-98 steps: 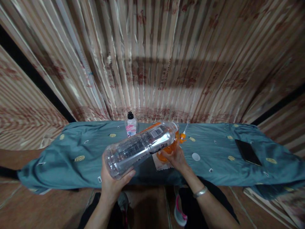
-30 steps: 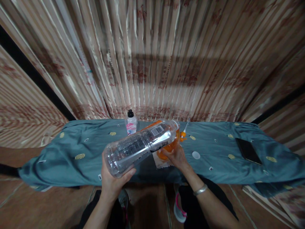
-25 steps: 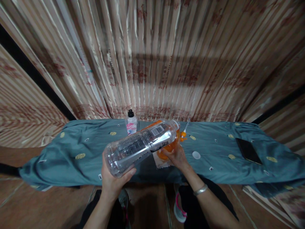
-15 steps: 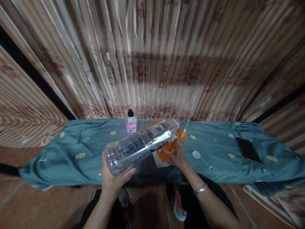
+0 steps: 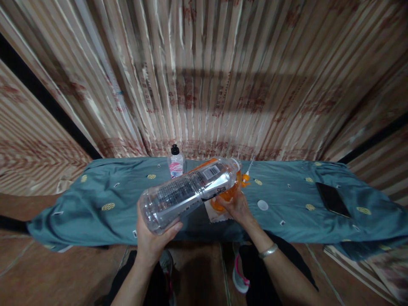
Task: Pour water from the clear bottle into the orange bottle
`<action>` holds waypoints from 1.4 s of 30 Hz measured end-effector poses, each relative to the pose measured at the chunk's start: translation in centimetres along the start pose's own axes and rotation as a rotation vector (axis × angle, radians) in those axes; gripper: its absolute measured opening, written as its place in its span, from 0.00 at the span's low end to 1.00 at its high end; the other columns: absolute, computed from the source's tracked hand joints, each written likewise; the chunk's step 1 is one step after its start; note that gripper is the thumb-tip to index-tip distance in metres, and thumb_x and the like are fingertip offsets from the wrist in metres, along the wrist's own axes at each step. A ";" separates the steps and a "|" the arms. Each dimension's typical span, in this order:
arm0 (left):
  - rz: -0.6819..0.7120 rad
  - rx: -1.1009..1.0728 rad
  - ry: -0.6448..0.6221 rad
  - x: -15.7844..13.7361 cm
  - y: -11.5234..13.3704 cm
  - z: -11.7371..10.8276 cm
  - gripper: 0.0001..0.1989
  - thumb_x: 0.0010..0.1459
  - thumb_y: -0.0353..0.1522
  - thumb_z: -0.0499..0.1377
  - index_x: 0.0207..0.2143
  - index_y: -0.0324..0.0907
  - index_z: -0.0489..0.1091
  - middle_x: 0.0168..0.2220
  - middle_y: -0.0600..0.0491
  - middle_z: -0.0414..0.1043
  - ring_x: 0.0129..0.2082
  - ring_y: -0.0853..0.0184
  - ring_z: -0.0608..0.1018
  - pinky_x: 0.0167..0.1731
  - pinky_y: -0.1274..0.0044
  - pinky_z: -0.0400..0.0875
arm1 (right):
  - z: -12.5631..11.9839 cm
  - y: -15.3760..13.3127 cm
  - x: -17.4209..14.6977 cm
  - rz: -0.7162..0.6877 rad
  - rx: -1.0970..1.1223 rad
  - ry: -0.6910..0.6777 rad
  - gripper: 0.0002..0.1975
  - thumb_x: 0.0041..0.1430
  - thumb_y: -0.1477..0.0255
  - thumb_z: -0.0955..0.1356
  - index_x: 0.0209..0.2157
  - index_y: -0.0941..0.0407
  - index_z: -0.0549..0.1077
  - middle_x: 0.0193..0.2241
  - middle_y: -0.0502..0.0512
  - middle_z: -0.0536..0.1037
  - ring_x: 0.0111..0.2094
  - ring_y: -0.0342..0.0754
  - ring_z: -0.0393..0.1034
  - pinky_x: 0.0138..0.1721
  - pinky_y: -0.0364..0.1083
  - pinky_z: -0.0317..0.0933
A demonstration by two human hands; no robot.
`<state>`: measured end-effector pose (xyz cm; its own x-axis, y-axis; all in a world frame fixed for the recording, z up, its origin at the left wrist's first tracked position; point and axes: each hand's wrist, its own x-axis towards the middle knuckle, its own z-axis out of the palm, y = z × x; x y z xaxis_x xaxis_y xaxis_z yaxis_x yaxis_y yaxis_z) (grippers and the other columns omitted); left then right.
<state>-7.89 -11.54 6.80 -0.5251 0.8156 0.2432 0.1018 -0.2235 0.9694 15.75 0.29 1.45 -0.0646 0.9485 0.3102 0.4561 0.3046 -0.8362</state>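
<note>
My left hand (image 5: pixel 154 242) is wrapped round the base of a large clear plastic bottle (image 5: pixel 188 193), held tilted with its neck to the upper right. The bottle looks nearly see-through, with a printed label and a barcode. My right hand (image 5: pixel 237 206) grips an orange spray bottle (image 5: pixel 225 202), which stands on a small folded cloth (image 5: pixel 214 216). The clear bottle's neck lies over the top of the orange one, so that opening is hidden. An orange spray head (image 5: pixel 245 179) with a thin tube lies just right of it.
A small bottle with a black cap (image 5: pixel 176 163) stands behind the clear bottle. To the right are a white round cap (image 5: pixel 262 205) and a dark phone (image 5: pixel 333 199) on the green patterned cloth (image 5: pixel 121 225). A striped curtain (image 5: pixel 204 85) hangs behind.
Hardly anything differs. Both hands keep the same hold, and the clear bottle stays tilted over the orange one; the whole view has shifted only slightly.
</note>
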 end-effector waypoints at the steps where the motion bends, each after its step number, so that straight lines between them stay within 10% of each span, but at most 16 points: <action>1: 0.001 0.003 -0.002 0.0 0.0 0.1 0.34 0.31 0.37 0.75 0.41 0.42 0.65 0.48 0.43 0.71 0.49 0.49 0.77 0.52 0.59 0.70 | 0.0 0.0 0.0 0.005 0.000 0.002 0.42 0.49 0.61 0.73 0.62 0.57 0.56 0.49 0.64 0.78 0.48 0.63 0.75 0.51 0.63 0.68; 42: 0.016 -0.017 -0.012 0.2 -0.2 0.1 0.34 0.32 0.37 0.75 0.42 0.41 0.65 0.49 0.44 0.71 0.50 0.51 0.76 0.51 0.61 0.71 | 0.1 0.3 0.1 0.001 -0.024 0.012 0.44 0.48 0.62 0.74 0.63 0.57 0.56 0.49 0.65 0.78 0.48 0.64 0.76 0.50 0.64 0.68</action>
<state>-7.90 -11.28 6.68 -0.5130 0.8184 0.2590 0.0956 -0.2453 0.9647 15.82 0.44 1.18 -0.0536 0.9477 0.3146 0.4773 0.3011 -0.8256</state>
